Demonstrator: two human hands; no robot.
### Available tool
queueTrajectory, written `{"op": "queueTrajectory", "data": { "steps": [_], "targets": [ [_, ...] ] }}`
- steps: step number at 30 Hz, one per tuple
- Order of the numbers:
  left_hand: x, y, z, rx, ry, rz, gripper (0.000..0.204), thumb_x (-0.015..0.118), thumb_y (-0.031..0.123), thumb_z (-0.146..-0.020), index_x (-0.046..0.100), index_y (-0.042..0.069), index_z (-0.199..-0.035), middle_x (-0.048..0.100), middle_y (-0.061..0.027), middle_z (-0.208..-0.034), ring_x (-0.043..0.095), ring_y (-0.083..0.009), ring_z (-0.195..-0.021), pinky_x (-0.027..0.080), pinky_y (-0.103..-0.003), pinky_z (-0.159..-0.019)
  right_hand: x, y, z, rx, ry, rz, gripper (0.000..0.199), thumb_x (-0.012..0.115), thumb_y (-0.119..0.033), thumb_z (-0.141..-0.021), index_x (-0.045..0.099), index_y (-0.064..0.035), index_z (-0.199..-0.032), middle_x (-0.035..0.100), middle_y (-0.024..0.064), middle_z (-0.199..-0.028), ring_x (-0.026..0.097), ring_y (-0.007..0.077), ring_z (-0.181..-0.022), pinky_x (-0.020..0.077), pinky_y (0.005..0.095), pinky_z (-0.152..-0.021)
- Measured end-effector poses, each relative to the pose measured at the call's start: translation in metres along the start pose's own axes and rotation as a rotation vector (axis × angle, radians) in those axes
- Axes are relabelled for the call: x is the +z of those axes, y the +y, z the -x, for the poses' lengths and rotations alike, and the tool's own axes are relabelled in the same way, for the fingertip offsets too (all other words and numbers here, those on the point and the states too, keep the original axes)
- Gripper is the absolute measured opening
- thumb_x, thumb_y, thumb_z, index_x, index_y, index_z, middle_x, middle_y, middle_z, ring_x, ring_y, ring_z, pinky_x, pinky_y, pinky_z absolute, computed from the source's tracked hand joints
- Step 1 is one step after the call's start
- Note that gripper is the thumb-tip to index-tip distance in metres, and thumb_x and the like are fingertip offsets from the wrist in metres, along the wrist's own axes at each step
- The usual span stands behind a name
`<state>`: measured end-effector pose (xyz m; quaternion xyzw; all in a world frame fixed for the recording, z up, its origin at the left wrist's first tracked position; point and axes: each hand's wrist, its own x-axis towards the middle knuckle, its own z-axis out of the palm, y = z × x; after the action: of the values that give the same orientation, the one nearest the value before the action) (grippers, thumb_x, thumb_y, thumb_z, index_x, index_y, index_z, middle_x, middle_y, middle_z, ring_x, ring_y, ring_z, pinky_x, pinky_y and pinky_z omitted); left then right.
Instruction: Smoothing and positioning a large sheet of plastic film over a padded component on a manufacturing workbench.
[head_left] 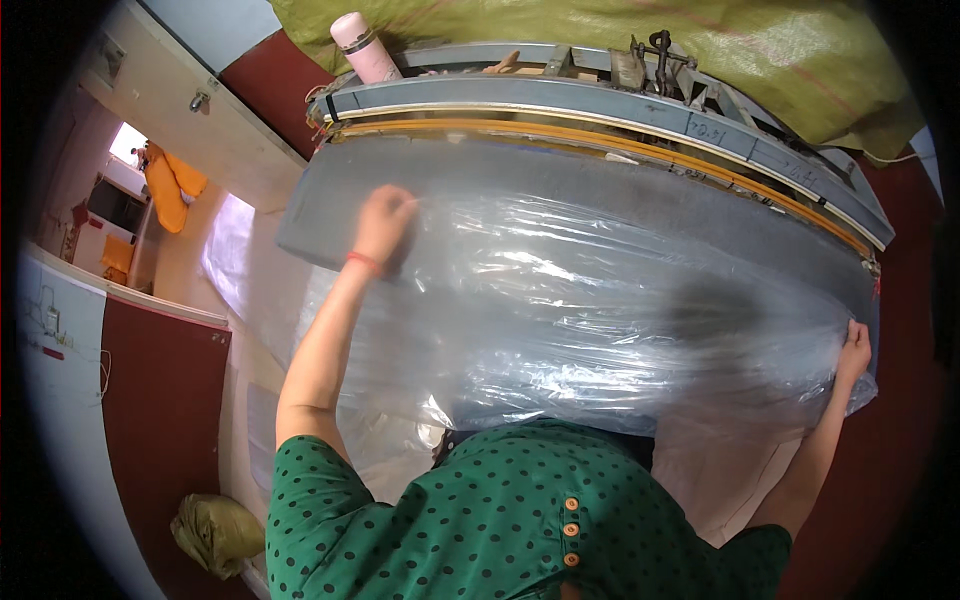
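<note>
A wide sheet of clear plastic film [560, 290] lies wrinkled and shiny over a grey work surface [330, 190], hanging past its near edge. My left hand [385, 228], with a red band at the wrist, is at the film's far left corner; its fingers are curled together in a pinch and slightly blurred. At the right end, my right hand [854, 352] grips the film's edge between thumb and fingers. Between the two hands the film is spread across the surface.
Behind the surface runs a long metal sealing bar [600, 105] with an orange strip [560, 130]. A pink bottle [364, 48] and a black clamp [660, 60] stand on its frame. Green woven sheeting [780, 60] hangs behind. A door [190, 90] is at left; a tied sack [215, 535] sits below.
</note>
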<state>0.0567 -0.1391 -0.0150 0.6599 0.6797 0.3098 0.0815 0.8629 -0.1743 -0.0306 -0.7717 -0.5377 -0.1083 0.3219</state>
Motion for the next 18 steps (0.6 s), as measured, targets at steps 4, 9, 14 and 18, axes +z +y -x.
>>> {"op": "queueTrajectory", "data": {
  "steps": [4, 9, 14, 18],
  "targets": [
    [0.0, 0.052, -0.016, -0.338, 0.061, 0.962, 0.007, 0.056, 0.01, -0.082, 0.054, 0.004, -0.078, 0.053, 0.0016, -0.071, 0.047, -0.0051, -0.062, 0.039, -0.019, -0.057, -0.004, 0.004, 0.005, 0.031, -0.011, 0.005, 0.028, 0.047, -0.031, -0.087, 0.052, -0.0042, -0.084, 0.055, 0.0159, -0.073, 0.047, 0.0278, -0.062, 0.0406, 0.0345, -0.061],
    [0.024, 0.014, -0.032, -0.124, 0.057, 0.227, 0.011, 0.059, 0.013, -0.079, 0.056, 0.004, -0.076, 0.056, -0.0008, -0.064, 0.053, -0.0114, -0.056, 0.04, -0.024, -0.051, -0.004, -0.004, 0.001, 0.062, -0.037, 0.007, 0.027, 0.048, -0.031, -0.087, 0.052, -0.0045, -0.085, 0.053, 0.0161, -0.072, 0.046, 0.025, -0.061, 0.0402, 0.0334, -0.061],
    [0.025, 0.029, -0.026, -0.158, 0.135, -0.109, 0.018, 0.066, 0.019, -0.07, 0.059, 0.004, -0.077, 0.06, -0.0069, -0.07, 0.057, -0.0187, -0.062, 0.044, -0.03, -0.058, -0.005, 0.0, 0.003, 0.06, -0.019, -0.025, 0.028, 0.049, -0.032, -0.086, 0.054, -0.0046, -0.085, 0.052, 0.0161, -0.07, 0.045, 0.0242, -0.061, 0.0399, 0.0329, -0.061],
    [0.022, 0.016, -0.03, -0.064, 0.107, -0.168, 0.021, 0.067, 0.019, -0.069, 0.06, 0.003, -0.08, 0.06, -0.0092, -0.071, 0.057, -0.0205, -0.065, 0.044, -0.03, -0.06, -0.002, 0.004, -0.002, 0.042, 0.007, -0.052, 0.027, 0.05, -0.03, -0.086, 0.055, -0.0037, -0.083, 0.053, 0.0109, -0.067, 0.045, 0.0187, -0.061, 0.0395, 0.0298, -0.061]
  ]
}}
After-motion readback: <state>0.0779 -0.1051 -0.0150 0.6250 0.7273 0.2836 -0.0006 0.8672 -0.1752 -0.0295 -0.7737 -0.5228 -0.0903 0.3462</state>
